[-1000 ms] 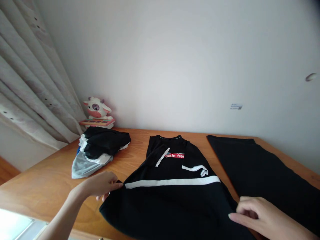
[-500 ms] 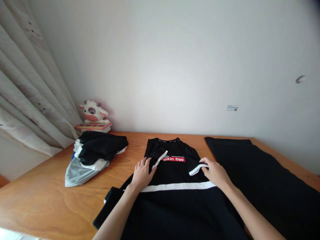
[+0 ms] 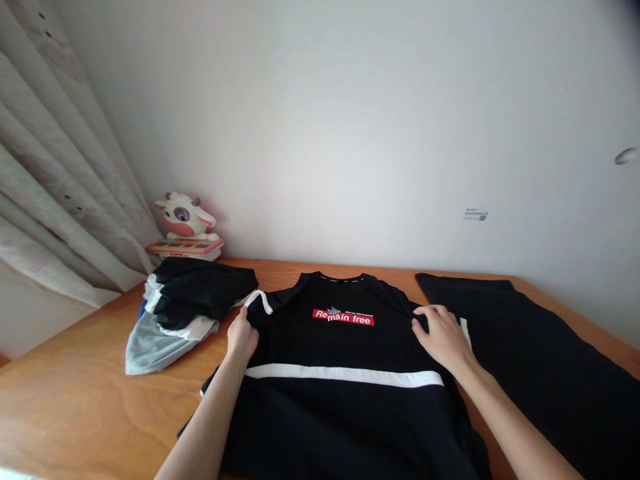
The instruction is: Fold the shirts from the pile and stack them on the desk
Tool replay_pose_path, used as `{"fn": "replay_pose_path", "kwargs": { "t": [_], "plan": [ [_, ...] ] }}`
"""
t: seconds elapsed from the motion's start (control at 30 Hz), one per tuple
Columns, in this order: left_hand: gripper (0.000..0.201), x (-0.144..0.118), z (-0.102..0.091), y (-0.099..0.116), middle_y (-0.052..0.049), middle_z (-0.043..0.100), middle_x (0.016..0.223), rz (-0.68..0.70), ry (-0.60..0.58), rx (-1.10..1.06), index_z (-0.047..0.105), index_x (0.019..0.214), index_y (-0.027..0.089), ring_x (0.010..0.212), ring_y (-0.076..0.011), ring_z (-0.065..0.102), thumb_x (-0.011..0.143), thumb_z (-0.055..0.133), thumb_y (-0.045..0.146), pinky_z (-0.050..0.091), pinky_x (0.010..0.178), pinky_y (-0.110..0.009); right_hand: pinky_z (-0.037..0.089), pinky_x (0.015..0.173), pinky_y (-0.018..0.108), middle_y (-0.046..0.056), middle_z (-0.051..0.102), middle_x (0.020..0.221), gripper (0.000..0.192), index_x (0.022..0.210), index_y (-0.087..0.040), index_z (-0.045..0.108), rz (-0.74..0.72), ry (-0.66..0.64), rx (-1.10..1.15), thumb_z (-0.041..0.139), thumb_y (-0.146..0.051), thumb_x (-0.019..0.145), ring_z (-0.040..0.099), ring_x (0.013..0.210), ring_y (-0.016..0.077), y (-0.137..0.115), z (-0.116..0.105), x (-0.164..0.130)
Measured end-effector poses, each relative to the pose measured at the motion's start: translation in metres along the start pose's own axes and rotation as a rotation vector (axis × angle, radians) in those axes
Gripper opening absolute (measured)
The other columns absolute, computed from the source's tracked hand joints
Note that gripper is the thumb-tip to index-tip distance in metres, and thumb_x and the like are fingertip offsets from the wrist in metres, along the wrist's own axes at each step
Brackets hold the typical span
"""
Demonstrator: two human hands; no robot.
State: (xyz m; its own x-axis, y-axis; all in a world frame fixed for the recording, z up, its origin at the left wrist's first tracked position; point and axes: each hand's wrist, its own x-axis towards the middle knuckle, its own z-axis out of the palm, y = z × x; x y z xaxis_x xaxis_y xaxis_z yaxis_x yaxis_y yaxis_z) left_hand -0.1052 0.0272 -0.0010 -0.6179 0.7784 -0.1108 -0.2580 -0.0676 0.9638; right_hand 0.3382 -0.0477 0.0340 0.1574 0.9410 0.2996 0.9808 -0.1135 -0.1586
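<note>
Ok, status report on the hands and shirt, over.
Left hand gripping a white-trimmed sleeve; right hand at the other sleeve. Black shirt spread, print up. Clothes pile beside left hand.

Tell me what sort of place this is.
Probably a room in someone's home: a curtain hangs at the left, a toy cow sits on the wooden table, and a black shirt lies there too.

Heaped clothes [image 3: 200,290] block the back left; the nearer tabletop [image 3: 100,407] allows passage.
</note>
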Motion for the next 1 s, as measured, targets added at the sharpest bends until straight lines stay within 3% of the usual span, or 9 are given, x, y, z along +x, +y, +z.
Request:
{"fn": "replay_pose_path", "kwargs": {
  "t": [0.17, 0.27, 0.37, 0.53, 0.67, 0.73, 0.8, 0.87, 1.0],
  "plan": [
    [0.023, 0.002, -0.001, 0.001, -0.009, 0.072, 0.088, -0.021, -0.006, -0.064, 0.066, 0.097, 0.017, 0.095, -0.0252, 0.073, 0.088, 0.065, 0.038, 0.061, 0.087, -0.039, 0.049, 0.081, 0.039, 0.013, 0.066, 0.114, 0.021, 0.105, -0.02, 0.07, -0.226, -0.279, 0.068, 0.062, -0.033, 0.09, 0.063, 0.107, 0.0302, -0.083, 0.014, 0.013],
    [0.051, -0.005, 0.001, -0.004, -0.008, 0.07, 0.104, 0.183, -0.012, 0.117, 0.06, 0.116, 0.017, 0.105, -0.0251, 0.07, 0.072, 0.081, 0.032, 0.056, 0.098, -0.043, 0.05, 0.081, 0.041, 0.016, 0.067, 0.111, 0.021, 0.105, -0.018, 0.07, -0.27, -0.253, 0.082, 0.064, -0.027, 0.087, 0.064, 0.105, 0.0324, -0.126, 0.031, 0.016],
    [0.072, -0.007, -0.002, -0.011, -0.008, 0.065, 0.119, 0.452, -0.06, 0.387, 0.05, 0.131, 0.02, 0.115, -0.0248, 0.064, 0.065, 0.079, 0.018, 0.048, 0.108, -0.047, 0.051, 0.087, 0.043, 0.018, 0.066, 0.121, 0.029, 0.117, -0.016, 0.067, -0.3, -0.169, 0.133, 0.057, -0.021, 0.091, 0.063, 0.112, 0.0324, -0.157, 0.048, 0.015],
    [0.031, -0.015, -0.006, -0.007, -0.009, 0.064, 0.128, 0.751, -0.132, 0.745, 0.066, 0.104, 0.024, 0.129, -0.0304, 0.055, 0.074, 0.062, 0.017, 0.039, 0.115, -0.051, 0.041, 0.111, 0.046, 0.016, 0.062, 0.136, 0.034, 0.129, -0.017, 0.062, -0.339, -0.041, 0.242, 0.047, -0.025, 0.1, 0.057, 0.129, 0.028, -0.175, 0.073, 0.005],
    [0.034, -0.032, 0.008, 0.011, -0.009, 0.046, 0.156, 0.987, -0.203, 1.072, 0.067, 0.114, 0.027, 0.148, -0.0363, 0.034, 0.08, 0.066, 0.026, 0.024, 0.121, -0.056, 0.043, 0.111, 0.045, 0.015, 0.067, 0.128, 0.03, 0.123, -0.017, 0.063, -0.342, 0.049, 0.356, 0.05, -0.022, 0.097, 0.061, 0.123, 0.0275, -0.169, 0.085, 0.002],
    [0.047, -0.034, 0.019, 0.018, -0.011, 0.047, 0.156, 0.98, -0.391, 1.23, 0.065, 0.123, 0.026, 0.146, -0.0367, 0.038, 0.076, 0.068, 0.025, 0.026, 0.121, -0.053, 0.046, 0.108, 0.046, 0.014, 0.068, 0.124, 0.028, 0.119, -0.018, 0.064, -0.346, 0.089, 0.43, 0.051, -0.02, 0.094, 0.063, 0.119, 0.0284, -0.167, 0.087, 0.002],
    [0.06, -0.027, 0.03, 0.024, -0.016, 0.055, 0.148, 0.837, -0.536, 1.362, 0.062, 0.129, 0.023, 0.137, -0.0382, 0.049, 0.069, 0.069, 0.021, 0.033, 0.116, -0.052, 0.047, 0.106, 0.047, 0.014, 0.069, 0.122, 0.027, 0.117, -0.018, 0.064, -0.345, 0.098, 0.468, 0.052, -0.018, 0.093, 0.063, 0.116, 0.0293, -0.165, 0.087, 0.003],
    [0.057, -0.013, 0.038, 0.029, -0.018, 0.066, 0.132, 0.668, -0.559, 1.434, 0.066, 0.122, 0.021, 0.126, -0.0396, 0.058, 0.065, 0.07, 0.019, 0.04, 0.109, -0.052, 0.047, 0.105, 0.048, 0.013, 0.068, 0.122, 0.026, 0.115, -0.018, 0.064, -0.338, 0.091, 0.49, 0.053, -0.018, 0.092, 0.063, 0.116, 0.0296, -0.165, 0.087, 0.003],
    [0.019, 0.025, 0.038, 0.046, -0.015, 0.076, 0.099, 0.505, -0.478, 1.442, 0.073, 0.082, 0.021, 0.105, -0.0388, 0.069, 0.064, 0.07, 0.02, 0.049, 0.095, -0.047, 0.047, 0.104, 0.048, 0.011, 0.069, 0.119, 0.025, 0.113, -0.021, 0.064, -0.326, 0.085, 0.533, 0.053, -0.017, 0.091, 0.063, 0.115, 0.0289, -0.165, 0.084, 0.004]
  ]
}}
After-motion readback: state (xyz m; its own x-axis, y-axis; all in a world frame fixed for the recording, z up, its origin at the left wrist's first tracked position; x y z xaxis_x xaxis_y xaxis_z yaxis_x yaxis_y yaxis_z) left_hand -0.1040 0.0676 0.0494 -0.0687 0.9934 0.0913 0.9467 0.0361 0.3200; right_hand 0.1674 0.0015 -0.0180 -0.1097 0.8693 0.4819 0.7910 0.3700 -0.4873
